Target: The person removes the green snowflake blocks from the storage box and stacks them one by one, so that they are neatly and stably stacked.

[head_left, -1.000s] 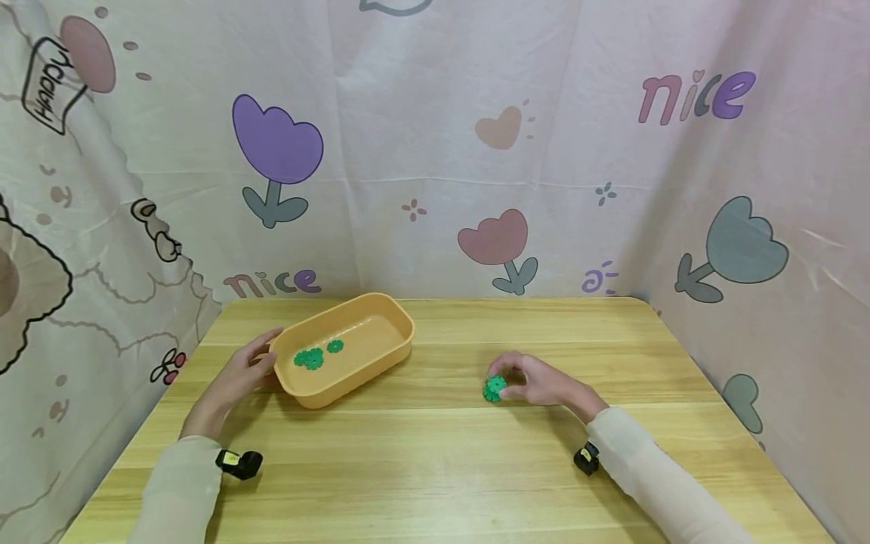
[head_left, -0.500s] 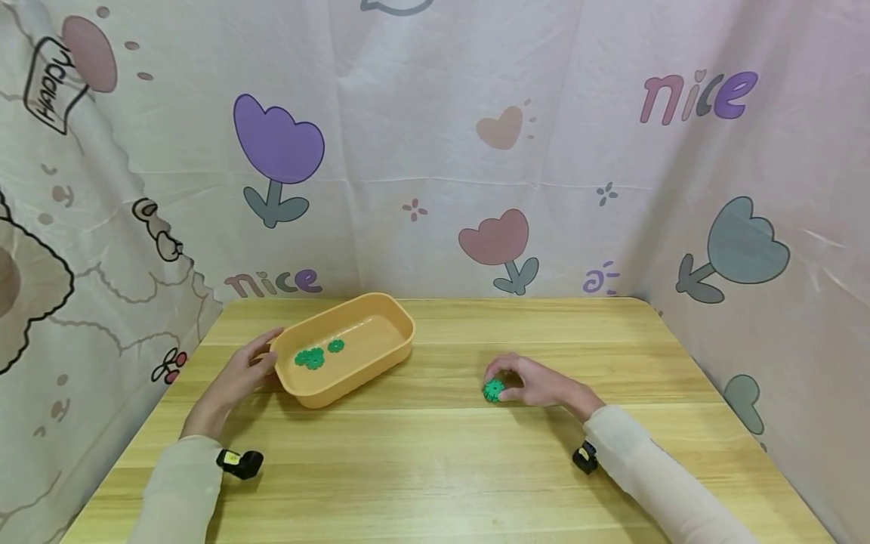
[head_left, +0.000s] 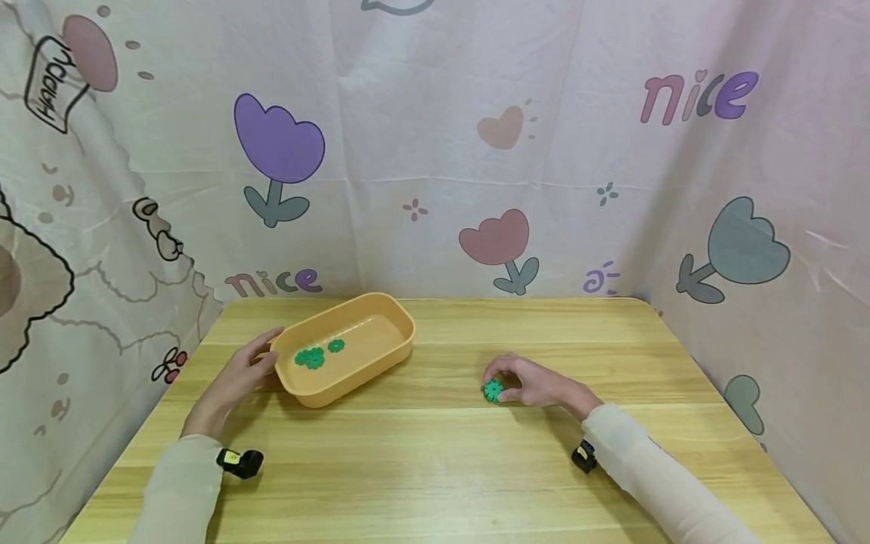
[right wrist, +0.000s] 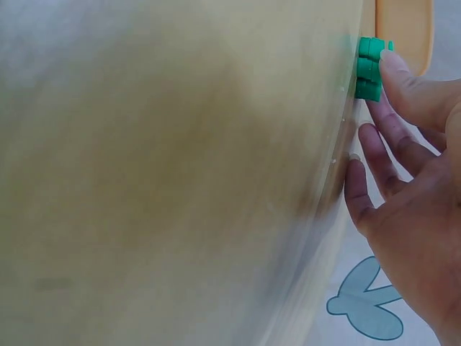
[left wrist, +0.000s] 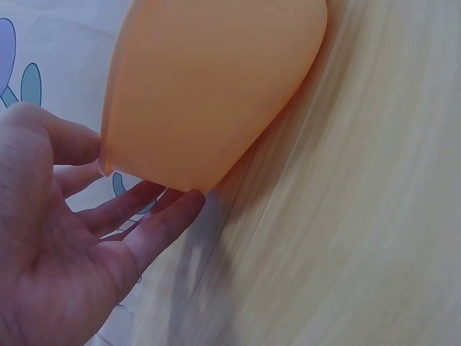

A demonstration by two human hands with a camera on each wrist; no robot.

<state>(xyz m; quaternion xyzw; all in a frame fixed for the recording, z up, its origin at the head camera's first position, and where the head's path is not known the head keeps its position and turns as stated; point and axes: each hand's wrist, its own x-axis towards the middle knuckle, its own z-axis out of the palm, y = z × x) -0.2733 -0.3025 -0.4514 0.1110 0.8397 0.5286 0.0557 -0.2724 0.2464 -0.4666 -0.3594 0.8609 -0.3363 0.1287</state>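
The right hand [head_left: 537, 381] pinches a small stack of green snowflake building discs [head_left: 493, 390] at the right of the table, thumb on the near side and index finger curled behind. In the right wrist view the green discs [right wrist: 369, 68] sit right at the tabletop, partly covered by the thumb; the other fingers hang below, loosely bent. The left hand [head_left: 239, 378] rests its extended fingers against the left end of a yellow plastic tub [head_left: 367, 381]. At the tub's rim and lower corner, its fingertips [left wrist: 194, 200] touch the wall. Several green discs [head_left: 314, 358] lie inside the tub.
The wooden table [head_left: 435, 468] backs onto a patterned curtain [head_left: 381, 151], which also runs along both sides. A small black camera [head_left: 241, 463] is strapped at the left wrist, and another black camera [head_left: 584, 456] at the right.
The upper green disc in the right hand has shifted slightly down and left, now lining up over the one below. The right hand moved slightly left. Left hand and tub stay put.
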